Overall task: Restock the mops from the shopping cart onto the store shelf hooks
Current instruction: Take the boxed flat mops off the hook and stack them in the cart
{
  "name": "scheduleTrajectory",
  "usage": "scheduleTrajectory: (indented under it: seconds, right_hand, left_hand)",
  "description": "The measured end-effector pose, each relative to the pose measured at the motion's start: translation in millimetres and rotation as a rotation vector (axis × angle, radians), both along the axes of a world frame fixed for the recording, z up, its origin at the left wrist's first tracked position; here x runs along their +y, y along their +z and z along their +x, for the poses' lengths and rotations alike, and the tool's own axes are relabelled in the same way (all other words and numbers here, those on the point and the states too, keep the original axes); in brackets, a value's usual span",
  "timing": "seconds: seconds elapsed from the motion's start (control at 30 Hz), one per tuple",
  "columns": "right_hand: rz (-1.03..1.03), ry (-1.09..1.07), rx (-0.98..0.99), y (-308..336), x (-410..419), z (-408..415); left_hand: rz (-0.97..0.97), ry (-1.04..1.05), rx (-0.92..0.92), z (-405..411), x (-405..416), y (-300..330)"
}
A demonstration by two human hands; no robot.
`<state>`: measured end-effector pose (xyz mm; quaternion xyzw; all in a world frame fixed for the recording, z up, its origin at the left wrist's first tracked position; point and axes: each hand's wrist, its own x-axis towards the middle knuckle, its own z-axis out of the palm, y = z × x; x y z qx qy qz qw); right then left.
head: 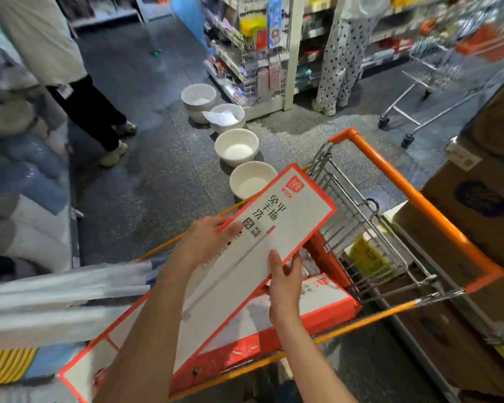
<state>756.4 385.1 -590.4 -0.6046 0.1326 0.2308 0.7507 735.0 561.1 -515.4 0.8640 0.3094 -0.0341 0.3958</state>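
A long white mop box with a red border is raised at a slant above the orange shopping cart. My left hand grips its left edge, thumb on the printed face. My right hand grips the lower right edge, fingers curled underneath. A second red-and-white mop box lies in the cart below. No shelf hooks are clearly visible.
Several white basins stand in a row on the floor ahead. One person stands at the left, another at the shelving far ahead. Cardboard boxes are stacked right of the cart. White-wrapped goods lie at lower left.
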Motion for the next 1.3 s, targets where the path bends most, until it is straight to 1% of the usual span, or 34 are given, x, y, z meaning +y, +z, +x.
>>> scheduleTrajectory:
  seconds: [0.07, 0.3, 0.43, 0.63, 0.77, 0.87, 1.0, 1.07, 1.13, 1.23, 1.3]
  right_hand:
    - [0.021, 0.015, -0.03, 19, 2, -11]
    - [0.054, 0.104, -0.249, 82, 11, -49]
    - [0.065, 0.164, -0.325, 113, 14, -79]
    - [0.15, 0.295, -0.394, 148, 25, -120]
    - [0.225, 0.435, -0.415, 171, 41, -151]
    - [0.278, 0.573, -0.448, 186, 47, -173]
    - [0.348, 0.773, -0.453, 202, 48, -200]
    - [0.362, 0.87, -0.47, 208, 45, -212]
    - [0.381, 0.955, -0.486, 211, 41, -222]
    - [0.429, 1.067, -0.486, 217, 30, -236]
    - [0.486, 1.161, -0.466, 218, 19, -247]
  left_hand:
    - [0.03, 0.007, -0.028, -18, 2, 23]
    - [0.045, 0.108, -0.198, -95, -2, 87]
    - [0.077, 0.218, -0.248, -139, -8, 109]
    - [0.07, 0.439, -0.428, -214, -18, 130]
    - [0.062, 0.572, -0.541, -267, -25, 141]
    - [0.064, 0.715, -0.575, -305, -39, 147]
    - [0.163, 0.922, -0.599, -344, -67, 150]
    - [0.124, 0.998, -0.669, -360, -85, 150]
    - [0.131, 1.054, -0.706, -373, -105, 151]
    - [0.178, 1.184, -0.74, -387, -141, 150]
    - [0.263, 1.279, -0.743, -396, -167, 147]
